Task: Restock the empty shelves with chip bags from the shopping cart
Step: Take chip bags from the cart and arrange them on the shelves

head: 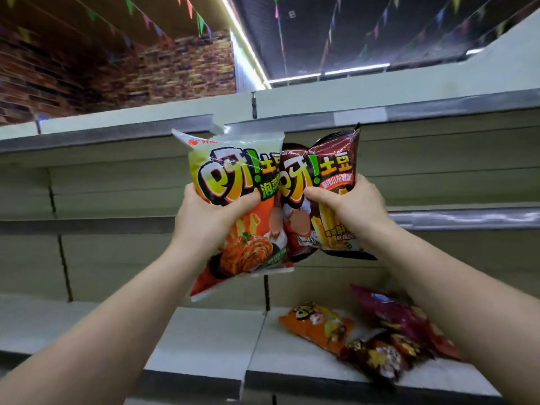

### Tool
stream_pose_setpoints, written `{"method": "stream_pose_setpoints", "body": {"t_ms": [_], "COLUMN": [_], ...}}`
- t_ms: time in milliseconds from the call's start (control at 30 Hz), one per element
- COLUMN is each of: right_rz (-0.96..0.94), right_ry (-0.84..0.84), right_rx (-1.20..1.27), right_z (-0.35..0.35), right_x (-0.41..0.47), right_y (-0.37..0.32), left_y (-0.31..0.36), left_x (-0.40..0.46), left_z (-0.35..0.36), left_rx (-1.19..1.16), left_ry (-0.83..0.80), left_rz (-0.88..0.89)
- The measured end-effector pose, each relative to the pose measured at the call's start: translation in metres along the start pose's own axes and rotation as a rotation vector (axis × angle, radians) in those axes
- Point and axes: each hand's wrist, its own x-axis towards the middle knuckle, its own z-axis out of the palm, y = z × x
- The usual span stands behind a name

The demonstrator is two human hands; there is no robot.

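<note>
carrying step: left hand [204,217] grips a green bag [233,182], right hand [347,209] grips a brown bag [330,162], both raised before the middle shelf [467,219]. next, probably set them upright on it.

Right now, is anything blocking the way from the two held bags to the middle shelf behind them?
Nothing visible does. The left hand grips the green-and-orange bag and the right hand grips the dark red bag, both in front of the middle shelf, whose visible stretch looks bare. The only other bags lie on the shelf below.
</note>
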Motion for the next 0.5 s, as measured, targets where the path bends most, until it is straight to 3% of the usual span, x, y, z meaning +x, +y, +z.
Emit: {"method": "stream_pose_setpoints", "body": {"t_ms": [500], "right_rz": [0.116], "right_ry": [0.337], "right_rx": [-0.19], "right_z": [-0.27], "right_x": [-0.013], "right_y": [0.054], "left_y": [0.095], "left_x": [-0.076], "left_z": [0.246], "left_rx": [-0.231], "left_ry": [-0.328], "left_rz": [-0.004]}}
